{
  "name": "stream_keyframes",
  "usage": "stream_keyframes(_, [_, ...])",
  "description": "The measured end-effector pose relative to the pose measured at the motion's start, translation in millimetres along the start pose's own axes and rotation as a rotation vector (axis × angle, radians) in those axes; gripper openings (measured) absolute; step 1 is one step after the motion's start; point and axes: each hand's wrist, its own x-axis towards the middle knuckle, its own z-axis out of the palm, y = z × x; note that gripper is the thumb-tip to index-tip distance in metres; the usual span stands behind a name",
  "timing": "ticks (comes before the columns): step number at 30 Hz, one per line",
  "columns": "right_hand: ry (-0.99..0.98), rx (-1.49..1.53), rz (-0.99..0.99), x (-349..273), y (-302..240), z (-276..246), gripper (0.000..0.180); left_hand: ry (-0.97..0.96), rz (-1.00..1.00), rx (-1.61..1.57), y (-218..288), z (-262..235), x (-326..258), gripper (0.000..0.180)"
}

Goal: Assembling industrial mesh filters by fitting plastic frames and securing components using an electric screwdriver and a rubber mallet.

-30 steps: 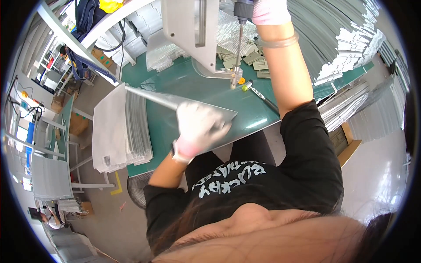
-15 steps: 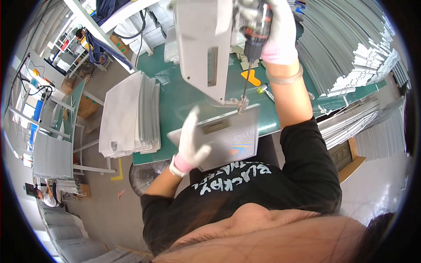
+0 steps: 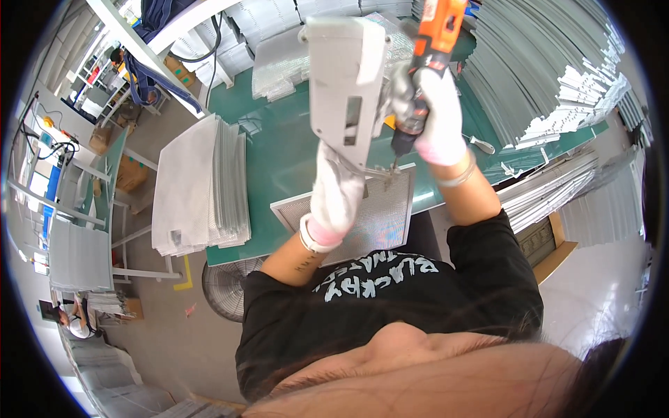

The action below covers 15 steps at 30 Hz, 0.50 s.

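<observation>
The right hand gripped the orange drill, its bit down on the mesh panel's top edge, the left hand pressed there too, fastening seemingly underway, not finished.

The flat rectangular filter panel is fine metal mesh in a dull aluminium frame. The grey bracket above it looks like matt painted metal. Both white knitted cloth gloves look soft; the orange plastic power screwdriver shines slightly. The green bench mat is smooth, faintly glossy.
</observation>
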Motion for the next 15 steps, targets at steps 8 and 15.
stream_keyframes(8, [-0.083,0.242,-0.101,32.4,-23.7,-16.1,0.017,-0.126,0.006,0.378,0.1,-48.0,-27.7,0.077])
stream_keyframes(15, [-0.119,0.26,-0.074,32.9,-19.8,-22.3,0.017,-0.151,0.028,0.517,18.6,-54.0,-33.3,0.078])
